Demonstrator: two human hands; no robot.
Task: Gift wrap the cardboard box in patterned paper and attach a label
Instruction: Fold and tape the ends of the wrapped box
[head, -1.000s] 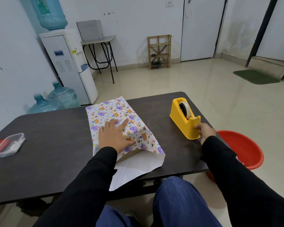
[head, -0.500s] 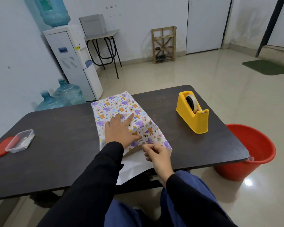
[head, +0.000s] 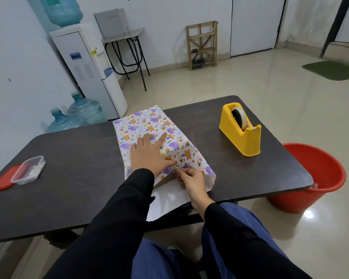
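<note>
Patterned wrapping paper (head: 145, 123) with cartoon animals lies folded over the box in the middle of the dark table (head: 77, 150); the box itself is hidden under it. My left hand (head: 149, 154) presses flat on top of the paper, fingers spread. My right hand (head: 191, 182) is at the near edge of the patterned flap, its fingertips pinching something small at the seam; I cannot make out what. The paper's white underside (head: 169, 200) hangs over the table's front edge.
A yellow tape dispenser (head: 240, 129) stands on the table's right side. A clear plastic container (head: 28, 170) with a red lid (head: 2, 181) beside it sits at the left. A red bucket (head: 318, 178) is on the floor right of the table.
My right hand left the tape dispenser and came to the near edge of the paper flap. My left hand stayed pressed on the paper.
</note>
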